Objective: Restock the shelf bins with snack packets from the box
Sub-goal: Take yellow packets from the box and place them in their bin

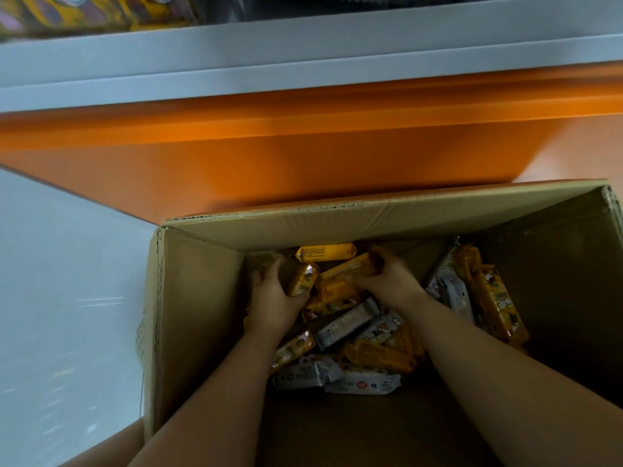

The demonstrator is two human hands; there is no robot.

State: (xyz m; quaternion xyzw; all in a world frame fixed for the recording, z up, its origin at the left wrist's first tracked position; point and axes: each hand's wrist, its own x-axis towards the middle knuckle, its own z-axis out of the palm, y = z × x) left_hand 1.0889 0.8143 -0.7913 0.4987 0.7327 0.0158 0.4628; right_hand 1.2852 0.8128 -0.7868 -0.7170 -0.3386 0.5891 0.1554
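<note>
An open cardboard box (199,298) stands on the floor below me, holding several yellow and white snack packets. Both my arms reach down into it. My left hand (274,299) grips an upright yellow packet (302,279) near the box's far left corner. My right hand (391,279) curls round another yellow packet (347,269) lying crosswise beside it. A further yellow packet (325,252) lies against the far wall. White packets (364,382) lie nearer me.
An orange shelf base (303,153) runs across just beyond the box, with a grey-white shelf edge (303,62) above it. Yellow goods (101,11) show on the shelf at top left. Pale floor (67,281) lies left of the box.
</note>
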